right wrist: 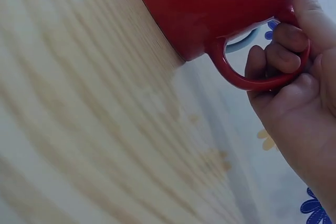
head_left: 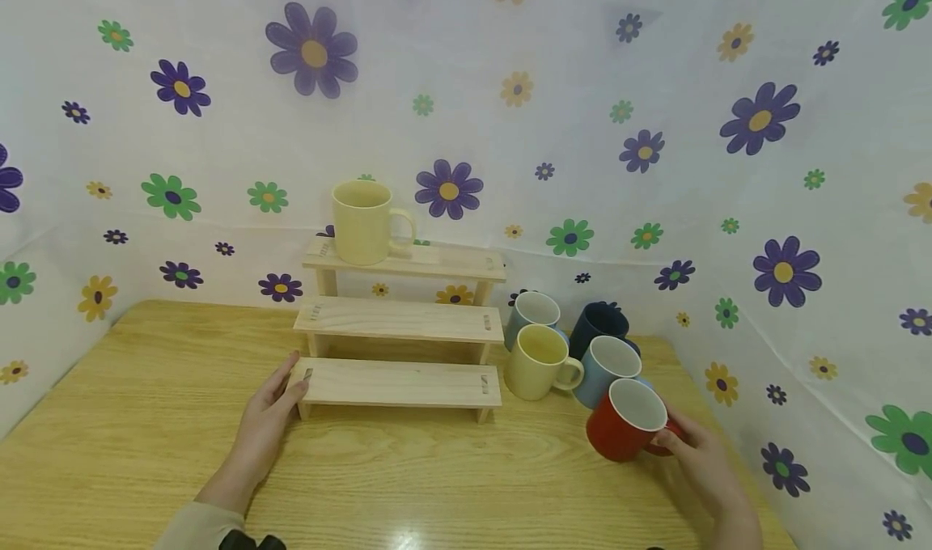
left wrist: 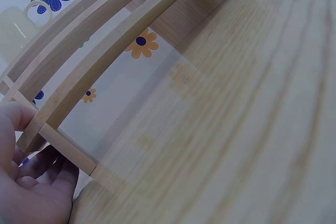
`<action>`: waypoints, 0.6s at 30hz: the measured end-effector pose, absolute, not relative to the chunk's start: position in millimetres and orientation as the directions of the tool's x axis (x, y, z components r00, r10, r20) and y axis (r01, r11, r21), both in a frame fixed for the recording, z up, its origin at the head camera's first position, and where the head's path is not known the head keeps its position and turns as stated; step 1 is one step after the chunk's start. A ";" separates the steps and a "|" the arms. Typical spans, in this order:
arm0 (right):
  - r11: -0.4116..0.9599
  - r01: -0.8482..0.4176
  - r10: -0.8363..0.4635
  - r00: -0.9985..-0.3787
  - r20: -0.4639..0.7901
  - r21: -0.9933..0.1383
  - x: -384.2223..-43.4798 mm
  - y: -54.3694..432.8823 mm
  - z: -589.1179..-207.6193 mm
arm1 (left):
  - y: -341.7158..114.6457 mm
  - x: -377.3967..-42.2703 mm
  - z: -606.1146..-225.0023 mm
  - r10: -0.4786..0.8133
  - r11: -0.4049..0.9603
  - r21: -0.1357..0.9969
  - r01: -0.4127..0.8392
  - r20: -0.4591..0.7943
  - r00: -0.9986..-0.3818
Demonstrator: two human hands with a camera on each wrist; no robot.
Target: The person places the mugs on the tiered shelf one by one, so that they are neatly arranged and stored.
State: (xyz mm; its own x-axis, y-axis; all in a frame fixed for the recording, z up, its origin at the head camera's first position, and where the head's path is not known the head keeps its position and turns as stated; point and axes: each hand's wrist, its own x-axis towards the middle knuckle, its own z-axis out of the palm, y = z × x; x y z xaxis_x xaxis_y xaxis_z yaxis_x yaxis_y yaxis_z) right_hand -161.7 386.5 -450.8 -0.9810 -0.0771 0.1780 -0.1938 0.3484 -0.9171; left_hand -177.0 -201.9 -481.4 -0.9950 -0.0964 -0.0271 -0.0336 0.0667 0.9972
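Observation:
My right hand (head_left: 702, 457) grips a red mug (head_left: 617, 430) with a white inside by its handle. In the right wrist view, curled fingers (right wrist: 286, 51) pass through the red handle and the thumb lies on top of it. I cannot tell whether the mug's base touches the table. My left hand (head_left: 264, 420) holds the left end of the lowest board of a three-step wooden shelf (head_left: 396, 382), thumb above and fingers below the board in the left wrist view. On the shelf's top step a yellow mug (head_left: 362, 226) stands upright, handle to the right.
Right of the shelf stand a second yellow mug (head_left: 535, 364), a light blue mug (head_left: 606, 372), another pale blue mug (head_left: 530, 315) and a dark blue mug (head_left: 593, 327), close together. Flower-patterned cloth (head_left: 466, 113) rises behind the wooden table (head_left: 437, 477) and along its right side.

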 end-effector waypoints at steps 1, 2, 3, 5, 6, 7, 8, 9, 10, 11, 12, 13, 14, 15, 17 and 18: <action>0.289 -0.202 -0.090 -0.979 0.183 -0.936 -161.9 386.8 -452.6 | -202.0 -177.1 -481.7 -0.096 0.071 0.997 -0.034 -0.027 -0.995; 0.224 -0.202 -0.099 -0.978 0.184 -0.953 -162.1 386.8 -454.0 | -202.2 -177.2 -481.9 -0.095 0.074 0.997 -0.034 -0.027 -0.995; 0.177 -0.201 -0.101 -0.977 0.186 -0.963 -162.2 386.6 -455.1 | -202.3 -177.2 -482.0 -0.095 0.077 0.996 -0.033 -0.026 -0.995; 0.035 -0.173 -0.119 -0.979 0.168 -0.984 -163.2 386.3 -457.8 | -202.5 -177.1 -482.2 -0.095 0.077 0.996 -0.033 -0.025 -0.995; -0.013 -0.151 -0.118 -0.981 0.152 -0.988 -163.4 385.8 -458.5 | -202.5 -177.0 -482.0 -0.096 0.078 0.996 -0.033 -0.025 -0.995; -0.047 -0.139 -0.108 -0.984 0.143 -0.989 -163.6 385.3 -459.4 | -202.5 -176.9 -481.8 -0.096 0.077 0.997 -0.031 -0.023 -0.995; -0.086 -0.127 -0.101 -0.986 0.135 -0.988 -163.7 384.8 -460.3 | -202.4 -177.0 -481.3 -0.097 0.076 0.997 -0.028 -0.021 -0.995; -0.126 -0.115 -0.099 -0.987 0.128 -0.985 -163.7 384.3 -461.1 | -202.3 -176.9 -481.1 -0.098 0.075 0.997 -0.026 -0.018 -0.995; -0.170 -0.104 -0.098 -0.988 0.122 -0.980 -163.7 383.8 -461.7 | -202.3 -176.9 -480.8 -0.097 0.074 0.997 -0.024 -0.016 -0.995; -0.186 -0.109 -0.089 -0.988 0.127 -0.977 -163.7 383.2 -462.2 | -202.1 -177.0 -480.5 -0.098 0.075 0.997 -0.021 -0.014 -0.995; -0.198 -0.116 -0.085 -0.987 0.135 -0.973 -163.7 382.9 -462.7 | -202.1 -177.0 -480.4 -0.097 0.075 0.997 -0.019 -0.012 -0.995; -0.223 -0.119 -0.090 -0.986 0.142 -0.968 -164.0 382.6 -463.1 | -202.1 -177.0 -480.4 -0.096 0.071 0.997 -0.016 -0.009 -0.995; -0.251 -0.125 -0.099 -0.983 0.154 -0.960 -164.4 382.5 -463.2 | -202.1 -177.1 -480.5 -0.095 0.070 0.997 -0.017 -0.010 -0.995; -0.263 -0.140 -0.106 -0.979 0.172 -0.955 -164.8 382.2 -463.5 | -202.1 -177.1 -480.6 -0.094 0.068 0.998 -0.018 -0.011 -0.996; -0.255 -0.195 -0.116 -0.966 0.230 -0.947 -166.3 381.2 -463.2 | -202.1 -177.1 -480.9 -0.093 0.065 0.998 -0.019 -0.013 -0.996; -0.252 -0.223 -0.125 -0.957 0.261 -0.941 -167.2 380.7 -463.0 | -202.1 -177.2 -481.1 -0.092 0.063 0.998 -0.019 -0.013 -0.996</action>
